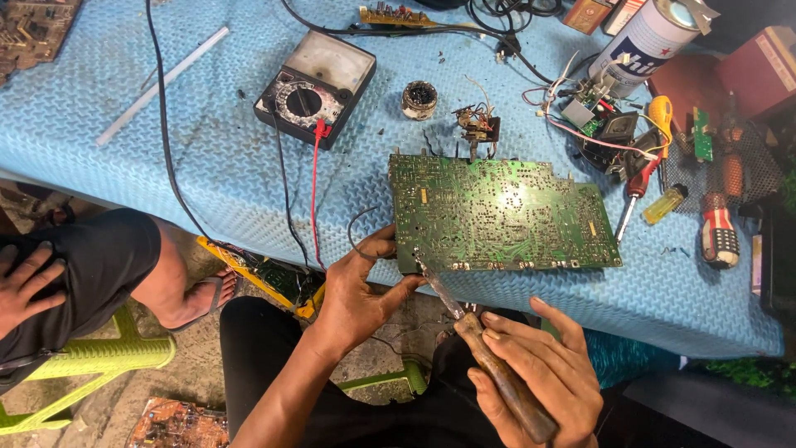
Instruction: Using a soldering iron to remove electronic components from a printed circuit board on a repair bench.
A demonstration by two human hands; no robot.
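Hands: left (356,290) grips one circuit board (497,216), right (539,373) holds one soldering iron (489,357).

A blue textured mat with a woven, ridged pattern (207,166) covered the low work table, its near edge hanging slightly over the front. Below the edge lay bare, dusty grey-brown ground (199,365), uneven and gritty. A lime-green plastic stool with crossed legs (91,357) stood at the left on that ground. A brown circuit board scrap (178,425) lay flat on the ground near the bottom edge. Daylight fell evenly across the mat, with soft shadows. No walls or windows showed.
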